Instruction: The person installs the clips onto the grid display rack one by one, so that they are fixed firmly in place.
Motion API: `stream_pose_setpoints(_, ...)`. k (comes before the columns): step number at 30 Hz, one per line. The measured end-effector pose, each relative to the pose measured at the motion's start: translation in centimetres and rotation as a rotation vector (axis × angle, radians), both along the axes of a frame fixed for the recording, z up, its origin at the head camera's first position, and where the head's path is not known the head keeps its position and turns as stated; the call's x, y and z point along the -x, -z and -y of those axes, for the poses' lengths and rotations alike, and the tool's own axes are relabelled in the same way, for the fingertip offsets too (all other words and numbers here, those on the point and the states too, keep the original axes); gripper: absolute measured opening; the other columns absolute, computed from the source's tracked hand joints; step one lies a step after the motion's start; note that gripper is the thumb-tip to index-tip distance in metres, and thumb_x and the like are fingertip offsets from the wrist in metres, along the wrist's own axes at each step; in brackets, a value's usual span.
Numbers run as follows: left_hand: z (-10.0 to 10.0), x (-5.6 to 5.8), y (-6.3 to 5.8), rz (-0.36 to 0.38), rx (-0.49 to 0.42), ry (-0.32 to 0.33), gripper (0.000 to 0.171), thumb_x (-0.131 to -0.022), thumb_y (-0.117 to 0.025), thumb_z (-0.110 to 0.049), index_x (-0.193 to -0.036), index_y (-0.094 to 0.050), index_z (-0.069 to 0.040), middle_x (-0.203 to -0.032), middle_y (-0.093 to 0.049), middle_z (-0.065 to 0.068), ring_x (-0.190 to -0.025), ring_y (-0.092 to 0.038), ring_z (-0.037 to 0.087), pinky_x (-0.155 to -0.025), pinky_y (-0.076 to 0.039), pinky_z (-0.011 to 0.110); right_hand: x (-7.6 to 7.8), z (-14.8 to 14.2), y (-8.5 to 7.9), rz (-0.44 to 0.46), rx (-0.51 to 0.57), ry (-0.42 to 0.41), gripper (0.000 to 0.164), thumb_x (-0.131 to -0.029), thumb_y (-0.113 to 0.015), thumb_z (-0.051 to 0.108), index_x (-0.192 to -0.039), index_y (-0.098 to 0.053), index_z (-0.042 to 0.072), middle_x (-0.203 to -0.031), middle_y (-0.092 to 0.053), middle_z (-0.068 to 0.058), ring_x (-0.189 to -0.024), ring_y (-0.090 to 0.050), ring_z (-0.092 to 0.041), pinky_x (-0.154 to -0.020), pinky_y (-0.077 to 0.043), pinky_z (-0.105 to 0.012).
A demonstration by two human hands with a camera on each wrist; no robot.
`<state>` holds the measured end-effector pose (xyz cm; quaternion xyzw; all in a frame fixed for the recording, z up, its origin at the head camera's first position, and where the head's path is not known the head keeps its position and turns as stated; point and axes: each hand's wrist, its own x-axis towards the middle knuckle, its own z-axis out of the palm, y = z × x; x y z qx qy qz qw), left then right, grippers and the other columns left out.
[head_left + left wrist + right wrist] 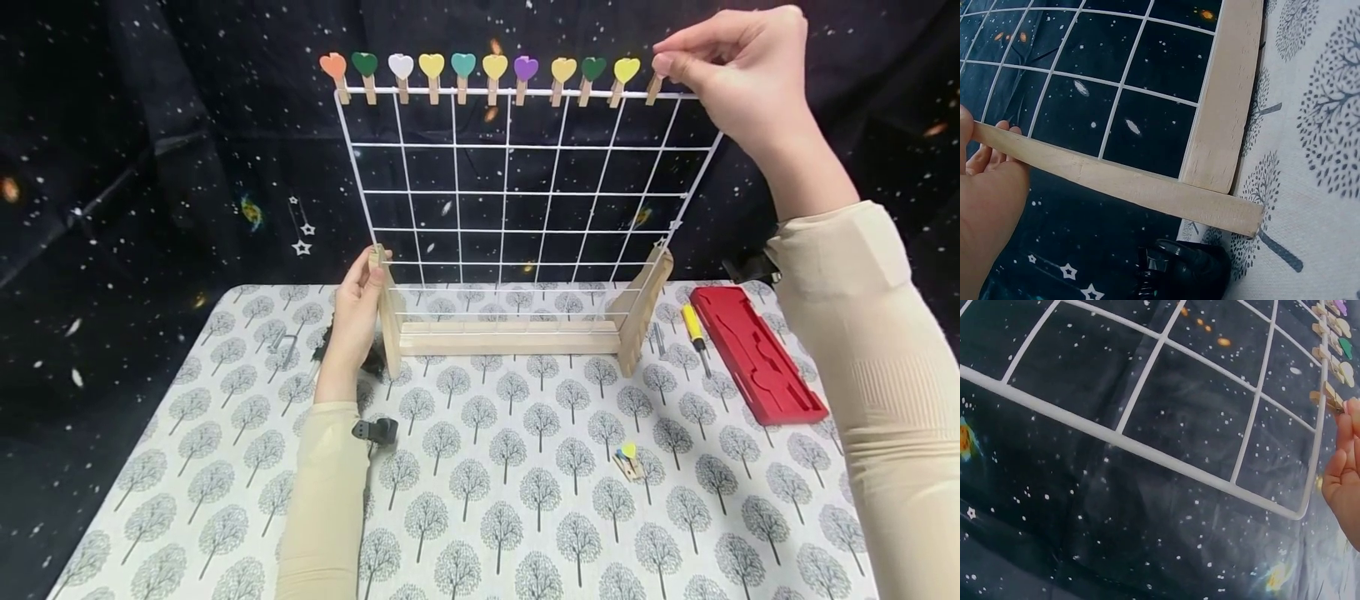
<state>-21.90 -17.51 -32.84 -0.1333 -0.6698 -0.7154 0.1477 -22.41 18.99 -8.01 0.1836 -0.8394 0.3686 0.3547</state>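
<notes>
A white wire grid stands upright in a wooden stand. Along its top wire sits a row of small wooden clothespins with coloured hearts, among them a purple one and a yellow one. At the right end of that row, my right hand pinches another clothespin between thumb and finger, its jaws at the top wire; the fingers hide its heart. My left hand grips the top of the stand's left wooden upright, fingers behind it in the left wrist view.
Several loose clothespins lie on the tree-print tablecloth. To the right are a yellow-handled screwdriver and a red tool case. A dark object lies behind the left wrist. Behind hangs a dark starry cloth.
</notes>
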Motion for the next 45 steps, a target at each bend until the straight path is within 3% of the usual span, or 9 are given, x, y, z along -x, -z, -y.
stream_pose_setpoints(5, -0.1, -0.1, 0.0, 0.000, -0.002, -0.005, 0.051, -0.090, -0.042, -0.030, -0.135, -0.030, -0.010, -0.131, -0.043, 0.008, -0.123, -0.036, 0.016, -0.103, -0.029, 0.028, 0.0, 0.0, 0.2, 0.005, -0.077, 0.023, 0.023, -0.075, -0.064, 0.028, -0.090, -0.070, 0.012, -0.076, -0.061, 0.017, -0.059, -0.045, -0.005, -0.049, -0.033, -0.016)
stream_pose_setpoints(9, -0.2, -0.2, 0.0, 0.006, 0.004, -0.009, 0.050, -0.090, -0.042, -0.030, -0.135, -0.030, -0.011, -0.131, -0.043, 0.007, -0.122, -0.036, 0.015, -0.103, -0.029, 0.027, -0.1, -0.3, 0.4, 0.040, -0.065, -0.011, 0.023, -0.075, -0.065, 0.027, -0.092, -0.070, 0.012, -0.077, -0.062, 0.017, -0.061, -0.044, -0.006, -0.050, -0.030, -0.018)
stream_pose_setpoints(15, -0.3, -0.1, 0.1, -0.001, 0.003, 0.004, 0.049, -0.090, -0.042, -0.028, -0.135, -0.030, -0.010, -0.132, -0.041, 0.011, -0.122, -0.036, 0.014, -0.103, -0.029, 0.028, -0.2, -0.9, 0.9, 0.056, -0.061, -0.020, 0.025, -0.077, -0.063, 0.026, -0.100, -0.066, 0.016, -0.088, -0.065, 0.012, -0.074, -0.052, -0.004, -0.062, -0.038, -0.013)
stream_pose_setpoints(21, -0.4, 0.0, 0.1, -0.008, 0.006, 0.001, 0.047, -0.090, -0.041, -0.028, -0.134, -0.032, -0.012, -0.131, -0.043, 0.008, -0.122, -0.036, 0.016, -0.103, -0.029, 0.029, -0.6, -1.4, 1.2, -0.003, -0.024, -0.015, 0.027, -0.079, -0.062, 0.023, -0.106, -0.063, 0.017, -0.093, -0.064, 0.009, -0.081, -0.053, -0.004, -0.076, -0.043, -0.012)
stream_pose_setpoints(28, -0.3, 0.0, 0.1, -0.007, -0.010, 0.010, 0.049, -0.089, -0.043, -0.029, -0.134, -0.032, -0.013, -0.130, -0.043, 0.007, -0.124, -0.033, 0.023, -0.104, -0.029, 0.033, -3.8, -1.5, 3.0, -0.164, 0.114, -0.107, 0.023, -0.077, -0.064, 0.008, -0.099, -0.065, 0.004, -0.089, -0.065, -0.002, -0.072, -0.056, -0.008, -0.063, -0.043, -0.014)
stream_pose_setpoints(31, -0.2, 0.0, 0.0, -0.006, -0.011, 0.009, 0.048, -0.089, -0.043, -0.029, -0.134, -0.032, -0.014, -0.130, -0.043, 0.006, -0.124, -0.033, 0.022, -0.104, -0.029, 0.033, -5.0, -1.9, 5.0, -0.176, 0.104, -0.172, 0.021, -0.075, -0.064, 0.001, -0.095, -0.064, -0.003, -0.085, -0.066, -0.005, -0.068, -0.056, -0.008, -0.057, -0.042, -0.015)
stream_pose_setpoints(36, -0.2, -0.1, -0.1, 0.003, -0.013, 0.005, 0.050, -0.089, -0.043, -0.029, -0.135, -0.031, -0.013, -0.132, -0.041, 0.011, -0.124, -0.034, 0.020, -0.104, -0.029, 0.032, -7.1, -2.8, 10.2, -0.036, -0.033, -0.189, 0.018, -0.073, -0.064, -0.005, -0.091, -0.065, -0.005, -0.086, -0.065, -0.013, -0.070, -0.054, -0.008, -0.062, -0.044, -0.013)
stream_pose_setpoints(42, 0.0, 0.4, 0.1, 0.018, -0.034, 0.005, 0.052, -0.088, -0.044, -0.031, -0.135, -0.030, -0.013, -0.131, -0.042, 0.009, -0.124, -0.034, 0.019, -0.103, -0.029, 0.032, -8.3, -5.2, 19.1, 0.168, -0.239, -0.221, 0.021, -0.073, -0.067, 0.003, -0.094, -0.066, 0.008, -0.083, -0.066, 0.000, -0.064, -0.050, -0.003, -0.050, -0.043, -0.014)
stream_pose_setpoints(45, 0.1, 0.8, 0.5, 0.033, -0.041, 0.006, 0.052, -0.087, -0.045, -0.032, -0.134, -0.031, -0.017, -0.131, -0.043, 0.005, -0.123, -0.035, 0.018, -0.103, -0.030, 0.031, -9.6, -6.1, 23.5, 0.295, -0.362, -0.261, 0.024, -0.076, -0.066, 0.013, -0.100, -0.064, 0.010, -0.083, -0.064, 0.007, -0.067, -0.052, 0.000, -0.053, -0.046, -0.016)
